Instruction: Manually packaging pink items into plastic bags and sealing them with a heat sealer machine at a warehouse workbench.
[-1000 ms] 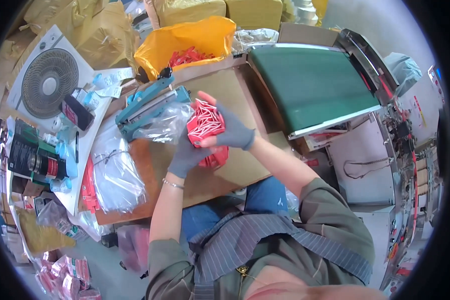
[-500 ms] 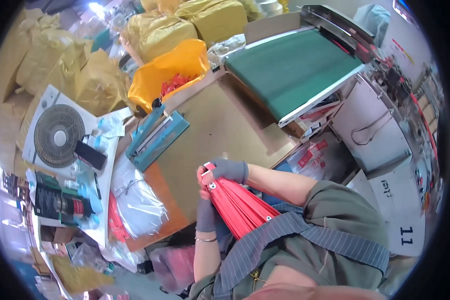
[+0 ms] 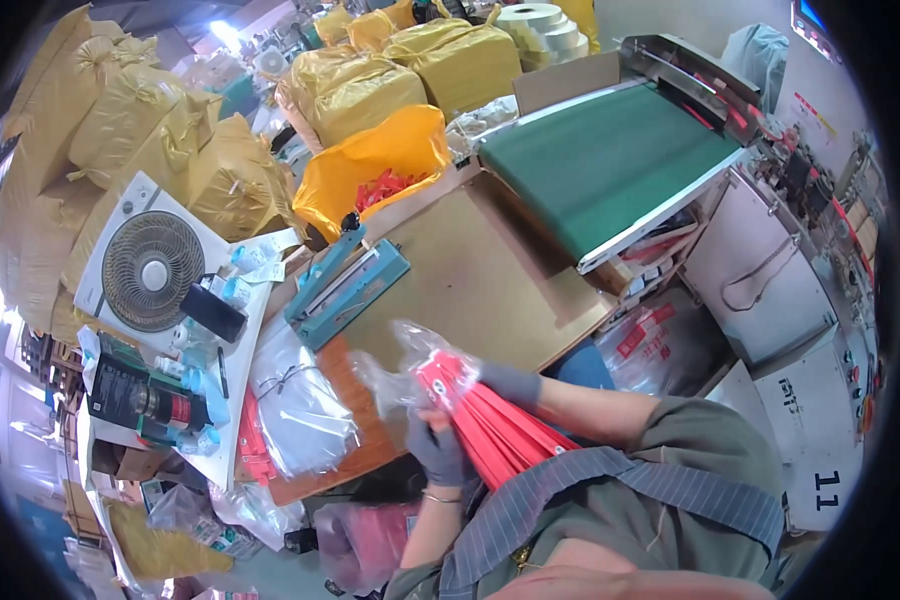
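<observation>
A bundle of flat red strips [image 3: 505,435] with metal snaps leans against my striped apron, its far end pointing away from me. Over that far end lies a clear plastic bag [image 3: 407,352], crumpled and loose. My left hand [image 3: 438,452], in a grey fingerless glove, is closed at the near edge of the bag, its fingertips pinching the film beside the bundle. On the other side, my right hand [image 3: 510,384], gloved the same way, rests against the bundle; the bag and strips hide its fingers.
A teal bar sealer [image 3: 355,290] sits on the brown tabletop [image 3: 460,285]. Left are a fan [image 3: 153,270], a phone [image 3: 213,313] and a stack of clear bags [image 3: 305,410]. Beyond stand an orange-yellow bag [image 3: 370,150] of red pieces and a green conveyor belt [image 3: 610,165].
A clear plastic bag now covers the bundle's far end, which was bare before. My hands have moved apart to either side of it. The whole view has shifted slightly.
</observation>
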A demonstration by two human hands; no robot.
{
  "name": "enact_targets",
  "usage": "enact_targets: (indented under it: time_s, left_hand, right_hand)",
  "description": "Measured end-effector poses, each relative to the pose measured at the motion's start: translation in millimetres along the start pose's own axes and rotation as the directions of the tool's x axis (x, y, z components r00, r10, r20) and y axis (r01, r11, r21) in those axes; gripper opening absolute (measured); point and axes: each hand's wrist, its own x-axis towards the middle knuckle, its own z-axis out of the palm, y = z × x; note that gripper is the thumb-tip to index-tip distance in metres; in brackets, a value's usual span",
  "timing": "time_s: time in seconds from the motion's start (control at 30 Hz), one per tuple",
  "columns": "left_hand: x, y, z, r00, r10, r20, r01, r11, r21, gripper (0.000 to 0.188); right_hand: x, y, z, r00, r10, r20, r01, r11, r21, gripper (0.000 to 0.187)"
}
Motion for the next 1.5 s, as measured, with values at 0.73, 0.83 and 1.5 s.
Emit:
enact_targets:
  time_s: [0.73,0.83,1.5]
  left_hand:
    - [209,12,8,0.806,-0.193,0.560,-0.176,0.824,0.538,0.026]
    - [222,8,18,0.917,0.347,0.196,-0.396,0.847,0.355,0.027]
    - [197,116,-26,0.788,0.001,0.616,-0.147,0.971,0.187,0.019]
  right_hand:
    - [88,-167,-40,0.940,-0.333,-0.069,-0.153,-0.233,-0.960,0.015]
    - [93,-170,-50,0.862,-0.505,-0.044,-0.079,-0.048,-0.996,0.017]
    - [59,-142,-10,0.882,-0.191,0.431,0.404,-0.165,-0.900,0.036]
